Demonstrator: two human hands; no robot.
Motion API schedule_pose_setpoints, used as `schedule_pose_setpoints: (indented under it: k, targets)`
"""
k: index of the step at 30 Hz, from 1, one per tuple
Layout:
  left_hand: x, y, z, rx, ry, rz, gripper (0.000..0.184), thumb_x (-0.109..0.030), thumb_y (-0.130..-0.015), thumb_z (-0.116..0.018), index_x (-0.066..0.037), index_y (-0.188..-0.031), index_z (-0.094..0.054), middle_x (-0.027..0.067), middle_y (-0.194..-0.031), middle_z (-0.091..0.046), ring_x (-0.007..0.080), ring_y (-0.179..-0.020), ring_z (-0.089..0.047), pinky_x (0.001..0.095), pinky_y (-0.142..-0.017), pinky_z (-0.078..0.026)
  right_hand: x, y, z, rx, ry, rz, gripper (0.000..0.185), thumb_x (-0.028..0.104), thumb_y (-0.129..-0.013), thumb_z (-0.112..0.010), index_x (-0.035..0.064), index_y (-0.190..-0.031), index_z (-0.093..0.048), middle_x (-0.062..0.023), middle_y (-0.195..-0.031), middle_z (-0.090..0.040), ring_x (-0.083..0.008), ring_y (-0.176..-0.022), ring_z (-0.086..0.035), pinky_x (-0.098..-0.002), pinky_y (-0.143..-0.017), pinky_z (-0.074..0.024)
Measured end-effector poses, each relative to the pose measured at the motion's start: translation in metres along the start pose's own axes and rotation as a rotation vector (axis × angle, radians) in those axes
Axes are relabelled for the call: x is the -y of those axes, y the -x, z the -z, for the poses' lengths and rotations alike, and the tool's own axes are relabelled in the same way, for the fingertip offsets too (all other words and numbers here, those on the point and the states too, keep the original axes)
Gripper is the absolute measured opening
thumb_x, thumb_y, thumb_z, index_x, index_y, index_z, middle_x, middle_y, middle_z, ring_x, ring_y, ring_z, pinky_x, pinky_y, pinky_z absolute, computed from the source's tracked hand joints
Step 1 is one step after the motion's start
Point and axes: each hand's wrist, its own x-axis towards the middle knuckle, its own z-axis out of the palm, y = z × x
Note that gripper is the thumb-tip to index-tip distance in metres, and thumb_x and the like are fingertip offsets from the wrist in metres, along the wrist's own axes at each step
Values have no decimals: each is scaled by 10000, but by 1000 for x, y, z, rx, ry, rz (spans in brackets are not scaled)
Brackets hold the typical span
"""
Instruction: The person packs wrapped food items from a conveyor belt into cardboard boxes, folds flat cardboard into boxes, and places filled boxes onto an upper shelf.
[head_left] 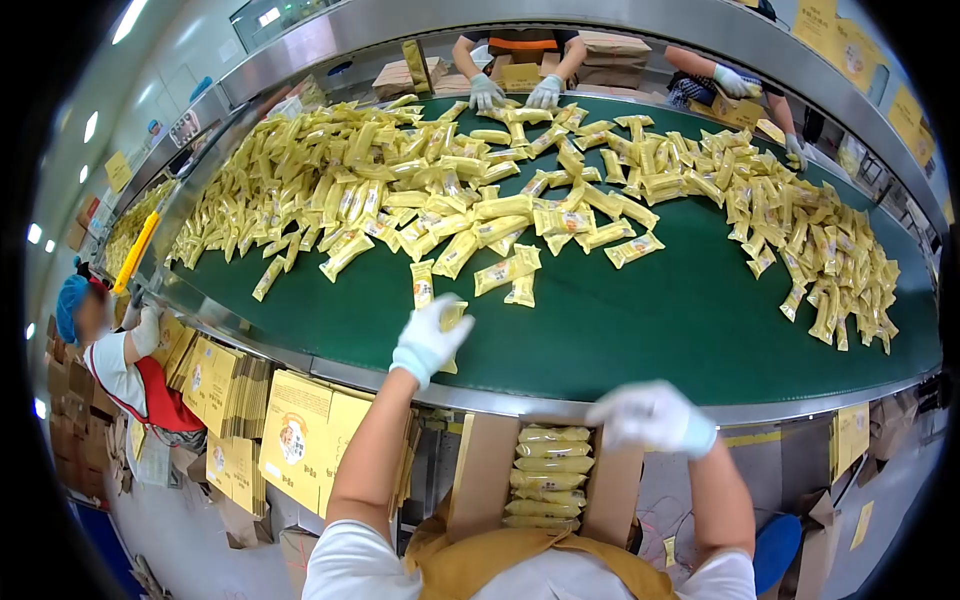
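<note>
My left hand [430, 338], in a white glove, is at the near side of the green conveyor belt [560, 345]. Its fingers are closed around a yellow wrapped snack packet [456, 318], partly hidden by the hand. Just beyond it lies another snack packet [422, 284]. My gloved right hand [652, 416] is smeared by motion above the right flap of an open cardboard box [480, 475]; its fingers cannot be made out. Inside the box, several yellow packets [552, 465] lie stacked in a row, against my body at the belt's near edge.
Large heaps of yellow packets [340, 170] cover the belt's left and middle, with another heap [830, 250] at right. Across the belt, a co-worker's gloved hands [515, 92] touch packets. Flattened yellow cartons [300, 430] stand below the belt at left, near a person in a red apron [160, 390].
</note>
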Motion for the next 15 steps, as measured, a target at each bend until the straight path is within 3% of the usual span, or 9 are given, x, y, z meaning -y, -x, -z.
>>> schedule_pose_setpoints:
  k: [1,2,3,5,6,7,9,11,15]
  targets:
    - [24,-17,-11,-221,-199,63,751,-529,-826,-721,-107,-1419,-535,205,-1456,-515,320,-1356,-487,451,-1102,-397,6,-21,13,-92,-95,-40,342,277,-963,-655,-17,-1136,-678,-82,-934,-747,-146,-832,-702,-312,-807,-560]
    - [22,-24,-14,-208,-275,162,827,-568,-795,-728,-129,-1453,-488,204,-1504,-445,347,-1393,-422,492,-1117,-360,10,-51,21,-186,106,18,331,281,-954,-659,12,-1148,-673,-89,-925,-728,-166,-814,-686,-322,-780,-556]
    - [16,-32,-19,-196,-349,259,905,-606,-763,-736,-150,-1488,-442,202,-1552,-374,373,-1430,-358,534,-1132,-323,9,-81,23,-263,429,144,346,251,-954,-650,20,-1212,-652,-88,-995,-690,-155,-873,-648,-302,-808,-533]
    - [26,-49,-36,-141,-392,354,1073,-716,-683,-727,-204,-1547,-348,219,-1631,-202,435,-1489,-211,655,-1140,-219,-9,-141,26,-249,787,126,535,345,-911,-668,76,-1359,-549,-149,-1308,-590,-304,-1153,-605,-375,-991,-486]
    - [22,-52,-43,-162,-424,381,1046,-711,-680,-734,-205,-1527,-386,226,-1617,-223,431,-1483,-225,631,-1146,-225,-28,-176,25,-257,880,92,664,418,-855,-685,111,-1409,-487,-154,-1297,-565,-349,-1157,-585,-436,-995,-471]
    - [17,-55,-53,-182,-458,408,1021,-706,-676,-740,-205,-1506,-423,234,-1603,-244,427,-1477,-239,608,-1153,-231,-40,-206,23,-248,992,69,767,415,-826,-710,148,-1478,-406,-152,-1422,-496,-403,-1231,-543,-477,-1022,-453]
    - [18,-56,-70,-263,-521,342,928,-669,-699,-735,-145,-1434,-520,265,-1589,-246,424,-1442,-294,552,-1148,-269,-42,-250,16,-231,1181,-68,861,430,-793,-739,238,-1533,-344,-126,-1598,-336,-525,-1388,-349,-596,-1072,-380]
    - [22,-55,-80,-318,-529,233,837,-616,-723,-739,-97,-1361,-585,287,-1563,-284,425,-1395,-357,489,-1138,-311,-45,-277,13,-218,1321,-128,831,433,-795,-741,253,-1518,-373,-108,-1577,-364,-520,-1395,-332,-595,-1068,-383]
    - [20,-38,-91,-295,-495,106,788,-546,-746,-748,-57,-1340,-576,296,-1510,-335,430,-1343,-384,485,-1108,-326,-78,-286,21,-207,1324,-52,750,438,-766,-753,236,-1430,-469,-100,-1377,-504,-496,-1241,-467,-541,-953,-470]
